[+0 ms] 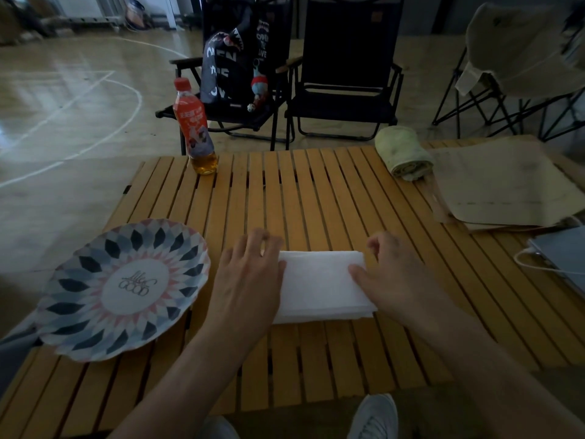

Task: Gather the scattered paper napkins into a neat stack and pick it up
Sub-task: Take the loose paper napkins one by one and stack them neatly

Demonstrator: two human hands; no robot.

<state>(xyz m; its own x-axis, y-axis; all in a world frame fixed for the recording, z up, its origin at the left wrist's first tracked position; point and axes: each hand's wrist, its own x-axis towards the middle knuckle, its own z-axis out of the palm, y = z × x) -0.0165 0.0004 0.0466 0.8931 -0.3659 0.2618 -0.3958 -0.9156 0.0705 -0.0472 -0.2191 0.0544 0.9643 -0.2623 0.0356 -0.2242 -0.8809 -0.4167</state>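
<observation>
Right at the bottom, a white shoe [375, 416] pokes out from under the counter [316, 201], which is made of long yellow wood slats. On the near part of the counter, right in the middle, lies the stack of napkins [319, 280]. They are white and sit in one tidy pile, flat on the wood. The left hand [250, 277] lies flat on the left end of the stack, with its fingers spread out and nearly straight. The right hand [389, 274] is at the right end. Its thumb rests on top of the napkins and its fingers are bent by the far right corner, but I cannot tell if they are really pinching the pile. Just to the left of the left hand sits a paper plate [126, 289] with a ring of dark blue, grey and pink petals and some words in the middle. Part of it hangs over the left edge of the counter. Over at the right edge lies a flat grey thing [563, 251] with a white cable [525, 261] plugged in. Behind that are some flat brown paper bags [506, 185], and a rolled-up green towel [403, 153] touches them. At the far left of the counter stands a bottle [194, 128] with a red cap and a little yellow drink left in it. Past the counter, on the shiny floor [63, 106] with white lines, stand two black folding chairs. The left chair [272, 99] holds a dark bag [234, 68] with white letters, and the right chair [348, 74] is next to it. A tan chair [522, 52] stands far off to the right.
</observation>
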